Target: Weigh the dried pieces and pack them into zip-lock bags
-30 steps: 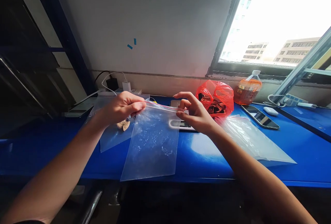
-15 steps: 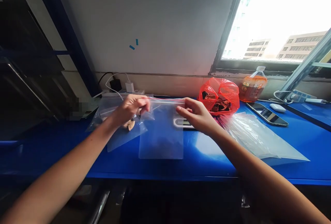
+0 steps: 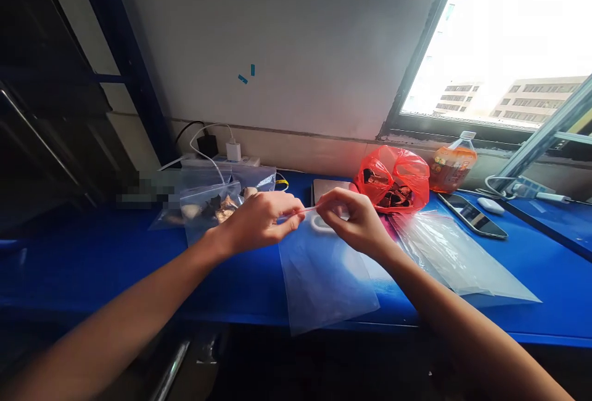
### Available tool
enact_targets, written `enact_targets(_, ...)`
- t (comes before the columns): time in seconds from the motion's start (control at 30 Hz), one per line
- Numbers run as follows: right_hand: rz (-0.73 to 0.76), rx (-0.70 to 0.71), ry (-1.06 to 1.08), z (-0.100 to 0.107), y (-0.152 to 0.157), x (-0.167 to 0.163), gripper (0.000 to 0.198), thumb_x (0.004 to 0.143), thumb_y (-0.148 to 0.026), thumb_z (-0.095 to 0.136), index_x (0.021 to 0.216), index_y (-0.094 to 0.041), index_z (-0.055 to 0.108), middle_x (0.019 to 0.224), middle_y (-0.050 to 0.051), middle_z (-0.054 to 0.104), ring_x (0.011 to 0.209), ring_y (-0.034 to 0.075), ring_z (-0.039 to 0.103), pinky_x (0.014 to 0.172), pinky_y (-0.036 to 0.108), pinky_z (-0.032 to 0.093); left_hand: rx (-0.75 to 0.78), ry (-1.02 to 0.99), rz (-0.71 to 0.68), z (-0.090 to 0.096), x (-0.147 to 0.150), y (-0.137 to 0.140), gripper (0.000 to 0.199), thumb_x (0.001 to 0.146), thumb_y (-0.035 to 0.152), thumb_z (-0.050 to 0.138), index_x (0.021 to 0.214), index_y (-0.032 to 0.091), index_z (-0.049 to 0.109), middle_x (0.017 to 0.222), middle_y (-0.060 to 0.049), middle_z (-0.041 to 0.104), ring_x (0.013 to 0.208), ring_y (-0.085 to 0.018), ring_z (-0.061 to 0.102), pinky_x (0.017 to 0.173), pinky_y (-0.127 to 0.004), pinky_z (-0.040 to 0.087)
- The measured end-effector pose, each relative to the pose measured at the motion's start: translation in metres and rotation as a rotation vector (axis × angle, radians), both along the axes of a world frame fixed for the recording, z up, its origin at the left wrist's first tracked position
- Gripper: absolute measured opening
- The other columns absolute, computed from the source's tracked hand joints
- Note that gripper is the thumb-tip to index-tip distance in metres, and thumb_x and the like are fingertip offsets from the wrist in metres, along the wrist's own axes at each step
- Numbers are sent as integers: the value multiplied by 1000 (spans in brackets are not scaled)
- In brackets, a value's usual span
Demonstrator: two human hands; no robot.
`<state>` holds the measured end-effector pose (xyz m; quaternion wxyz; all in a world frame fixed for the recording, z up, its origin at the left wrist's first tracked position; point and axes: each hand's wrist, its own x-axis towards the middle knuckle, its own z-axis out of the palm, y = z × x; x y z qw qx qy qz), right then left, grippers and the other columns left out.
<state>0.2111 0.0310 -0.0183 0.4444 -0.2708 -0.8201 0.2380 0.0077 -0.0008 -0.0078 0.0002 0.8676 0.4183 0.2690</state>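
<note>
A clear zip bag (image 3: 324, 284) hangs from both hands above the blue table, its lower edge near the table's front. My left hand (image 3: 271, 219) pinches the bag's top edge, and close beside it my right hand (image 3: 346, 216) grips the same edge, with a short reddish strip showing between them. The bag looks flat, with nothing visible in it. Behind my left hand lie filled clear bags (image 3: 203, 203) holding light brown dried pieces. Partly hidden by my right hand is a flat scale-like device (image 3: 321, 223) with a pale rim.
A red plastic bag (image 3: 407, 169) of dark dried pieces stands at the back right, beside an orange drink bottle (image 3: 453, 163). Several flat clear bags (image 3: 457, 253) lie stacked on the right. Further right are a phone (image 3: 476, 216) and a white earbud case (image 3: 491, 205). Chargers (image 3: 234, 151) stand by the wall.
My hands have come closer together, the left moving right and slightly down. The bag's top edge, stretched between them before, is now bunched, and the bag hangs tilted.
</note>
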Motion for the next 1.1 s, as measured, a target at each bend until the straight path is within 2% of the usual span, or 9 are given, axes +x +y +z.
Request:
enact_targets(0.13,-5,99,-33,1,0,0,7,78,-13,55,75,-18,59,70,-1,61,62,10,50,59,23,39,-6,-96,-15,-6,9,2,21,90,28,48,89,17,66,83,-3,69,75,-15,61,71,-27,46)
enact_targets(0.3,-19,73,-70,2,1,1,7,75,-14,56,71,-19,56,70,0,59,62,11,49,58,24,39,2,-135,-99,-7,6,5,19,87,22,49,77,16,64,73,-2,65,68,-14,58,66,-26,45)
enact_targets(0.47,-44,142,-53,8,-5,7,9,76,-12,55,70,-20,55,70,-1,59,62,11,48,58,24,38,-21,-130,-129,-1,3,3,19,86,21,49,75,16,62,70,-2,63,64,-13,54,62,-25,43)
enact_targets(0.6,-49,69,-32,13,-4,13,6,77,-17,57,71,-19,58,68,0,59,62,10,50,57,24,38,-46,-131,-130,2,4,1,20,86,22,48,74,15,62,69,-2,62,63,-13,54,61,-24,42)
enact_targets(0.77,-186,-44,91,18,5,23,11,77,-26,58,71,-18,59,61,-1,55,53,9,46,50,24,36,-4,-103,-47,1,-7,3,22,85,24,48,68,15,60,65,-2,61,59,-12,52,59,-25,40)
enact_targets(0.87,-167,-89,144,16,7,24,12,79,-30,57,75,-19,55,61,-2,53,50,8,43,48,23,35,-8,-159,-6,1,-12,4,24,85,26,46,68,15,59,64,-2,61,59,-13,53,59,-25,40)
enact_targets(0.97,-87,-67,53,10,8,21,12,79,-30,59,83,-20,54,68,0,58,58,10,51,52,23,39,-43,-143,-15,-2,-8,6,25,87,27,46,70,15,60,65,-2,61,59,-13,53,58,-24,40)
enact_targets(1.1,-58,0,-112,6,9,21,6,79,-21,55,73,-20,53,67,0,59,58,10,51,53,23,40,-95,-52,-80,-11,2,7,24,89,26,46,74,15,61,69,-3,63,63,-13,55,60,-24,41)
